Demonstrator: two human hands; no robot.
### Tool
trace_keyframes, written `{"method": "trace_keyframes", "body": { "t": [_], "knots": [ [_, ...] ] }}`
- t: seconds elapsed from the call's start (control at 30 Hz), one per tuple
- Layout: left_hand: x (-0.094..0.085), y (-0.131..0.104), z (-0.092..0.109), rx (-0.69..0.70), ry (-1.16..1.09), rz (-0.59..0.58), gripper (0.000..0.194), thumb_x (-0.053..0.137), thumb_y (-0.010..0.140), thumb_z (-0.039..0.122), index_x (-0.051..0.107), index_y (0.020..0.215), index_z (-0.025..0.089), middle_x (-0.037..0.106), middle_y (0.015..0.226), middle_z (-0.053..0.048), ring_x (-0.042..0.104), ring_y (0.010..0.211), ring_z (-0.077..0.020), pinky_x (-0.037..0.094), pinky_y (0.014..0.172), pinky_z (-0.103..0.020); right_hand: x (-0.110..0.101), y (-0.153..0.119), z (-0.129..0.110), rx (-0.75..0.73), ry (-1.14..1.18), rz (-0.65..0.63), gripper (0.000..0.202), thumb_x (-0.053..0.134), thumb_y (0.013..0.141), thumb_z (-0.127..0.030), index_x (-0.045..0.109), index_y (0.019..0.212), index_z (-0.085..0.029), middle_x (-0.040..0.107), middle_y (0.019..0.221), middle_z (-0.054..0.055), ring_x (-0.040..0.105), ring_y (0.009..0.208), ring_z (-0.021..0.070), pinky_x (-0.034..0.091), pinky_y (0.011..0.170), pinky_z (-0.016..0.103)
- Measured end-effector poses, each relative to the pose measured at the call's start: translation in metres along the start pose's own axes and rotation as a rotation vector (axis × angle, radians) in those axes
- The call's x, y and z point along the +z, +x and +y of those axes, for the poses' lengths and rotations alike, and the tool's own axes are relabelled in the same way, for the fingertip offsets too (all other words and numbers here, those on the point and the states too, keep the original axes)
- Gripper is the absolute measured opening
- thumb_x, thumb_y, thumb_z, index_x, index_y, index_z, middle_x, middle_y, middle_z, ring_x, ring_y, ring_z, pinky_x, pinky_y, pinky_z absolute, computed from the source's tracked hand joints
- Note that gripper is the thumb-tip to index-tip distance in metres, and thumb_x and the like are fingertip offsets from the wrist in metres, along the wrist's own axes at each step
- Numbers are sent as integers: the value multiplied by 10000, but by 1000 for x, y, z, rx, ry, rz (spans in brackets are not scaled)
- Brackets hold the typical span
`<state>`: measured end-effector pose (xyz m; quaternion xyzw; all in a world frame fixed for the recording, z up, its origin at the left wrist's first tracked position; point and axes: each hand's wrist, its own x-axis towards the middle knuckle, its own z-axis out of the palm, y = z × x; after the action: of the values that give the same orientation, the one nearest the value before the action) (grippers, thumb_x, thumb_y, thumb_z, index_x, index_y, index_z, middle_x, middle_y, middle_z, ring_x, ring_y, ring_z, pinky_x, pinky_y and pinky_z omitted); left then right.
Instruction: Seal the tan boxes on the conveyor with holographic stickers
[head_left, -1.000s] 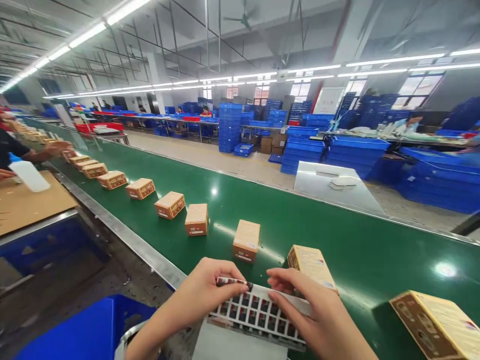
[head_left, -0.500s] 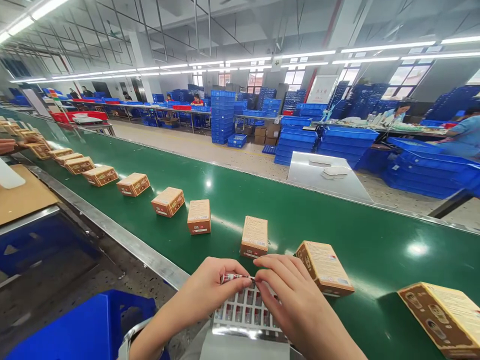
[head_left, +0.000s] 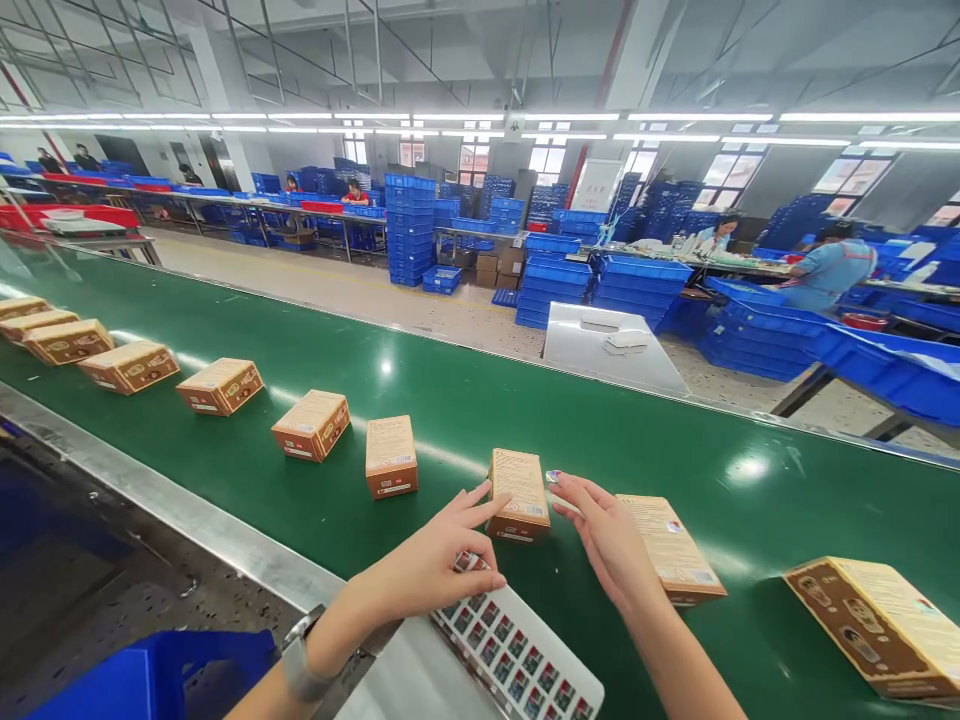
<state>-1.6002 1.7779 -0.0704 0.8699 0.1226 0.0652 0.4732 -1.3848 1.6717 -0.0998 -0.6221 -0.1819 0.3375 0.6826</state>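
Observation:
My left hand (head_left: 427, 560) pinches a sheet of small stickers (head_left: 529, 645) between thumb and curled fingers. Its outstretched fingers reach onto a brown and cream box (head_left: 519, 485) on the green belt. My right hand (head_left: 615, 540), just right of that box, holds a small shiny sticker (head_left: 553, 477) at its thumb and fingertips. Partly behind the right hand lies another box (head_left: 671, 550) with a shiny sticker (head_left: 673, 527) on its top. A grey backing sheet or board (head_left: 420, 675) lies under the sticker sheet.
The green conveyor belt (head_left: 457, 375) carries several more boxes (head_left: 391, 455) to the left and one box (head_left: 874, 625) at far right. A metal rail (head_left: 172, 525) edges it. A blue crate (head_left: 135, 675) stands lower left. Beyond are stacked blue crates (head_left: 411, 230) and seated people.
My right hand has left the sheet with a sticker and moved up beside the box. My left hand has stretched fingers onto that box. The sheet is now tilted and the view has turned right.

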Motion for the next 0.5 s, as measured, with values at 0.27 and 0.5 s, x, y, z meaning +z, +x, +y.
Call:
{"method": "trace_keyframes", "body": {
  "t": [0.27, 0.5],
  "knots": [
    [9, 16, 2, 32, -4, -44, 155, 708, 859, 283, 722, 734, 192, 350, 1591, -33, 200, 1521, -269, 271, 1190, -448, 13, 3, 9, 21, 15, 41, 438, 826, 608, -495, 757, 855, -140, 769, 863, 88, 701, 831, 245, 550, 731, 322],
    [19, 28, -2, 114, -72, -45, 161, 733, 835, 279, 726, 702, 189, 443, 1549, -57, 239, 1505, -310, 252, 1193, -468, -6, 3, 14, -97, -313, 192, 399, 767, 723, -492, 709, 893, -136, 745, 876, 87, 687, 822, 253, 556, 737, 357]
  ]
}}
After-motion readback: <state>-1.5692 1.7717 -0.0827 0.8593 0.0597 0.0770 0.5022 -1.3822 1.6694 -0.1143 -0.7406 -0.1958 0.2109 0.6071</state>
